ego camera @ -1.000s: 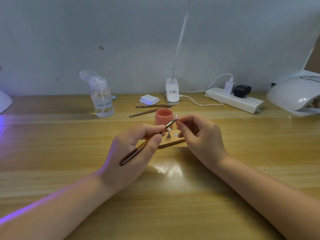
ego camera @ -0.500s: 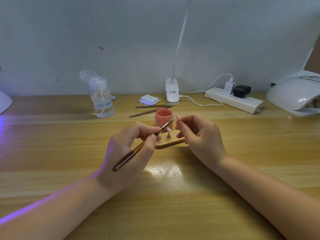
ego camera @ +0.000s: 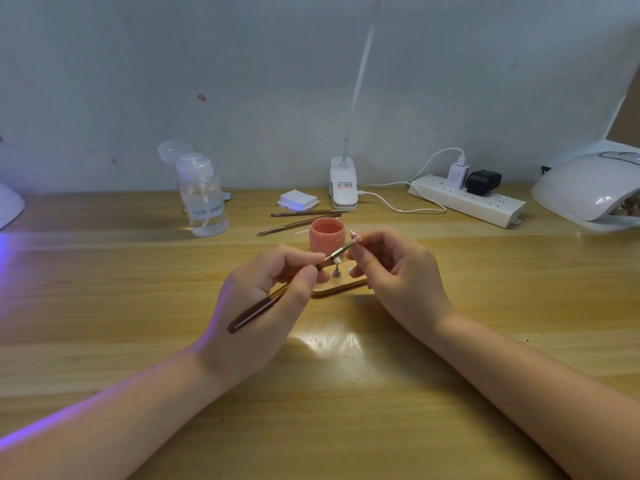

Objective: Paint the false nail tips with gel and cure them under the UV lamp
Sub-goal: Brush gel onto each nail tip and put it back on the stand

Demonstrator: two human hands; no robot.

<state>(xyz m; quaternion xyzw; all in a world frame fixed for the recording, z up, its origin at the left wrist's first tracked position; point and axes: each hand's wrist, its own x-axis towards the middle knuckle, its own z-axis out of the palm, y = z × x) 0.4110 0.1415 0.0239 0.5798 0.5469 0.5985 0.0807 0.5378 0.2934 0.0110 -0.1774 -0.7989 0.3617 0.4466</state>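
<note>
The left hand (ego camera: 263, 299) holds a thin brush (ego camera: 287, 289) like a pencil, with the thumb and first fingers curled tight around it. The dark end of the brush sticks out toward the near left, and the brush tip points up and to the right. The right hand (ego camera: 398, 268) pinches a tiny nail tip (ego camera: 355, 236) between its thumb and first finger, just above the middle of the table. The brush tip touches the nail tip or sits right beside it; it is too small to be sure. Right behind the fingers stands a small pink gel pot (ego camera: 327, 239). Under the fingertips lies a little wooden board (ego camera: 341, 285) with a small metal stand (ego camera: 336, 271) on it.

The wooden table (ego camera: 138, 306) is light yellow and shiny, with a bright spot near the hands. Two more brushes (ego camera: 301, 218) lie just past the pink pot. At the far left of them stands a clear pump bottle (ego camera: 202, 195) with its lid flipped open. A stack of white pads (ego camera: 298, 199) sits near the white base of a desk lamp (ego camera: 343, 183). To the right lies a white power strip (ego camera: 467, 200) with plugs in it. At the far right edge sits the white UV lamp (ego camera: 588, 192). Purple light glows on the left side of the table. A pale wall (ego camera: 277, 81) stands behind it all
</note>
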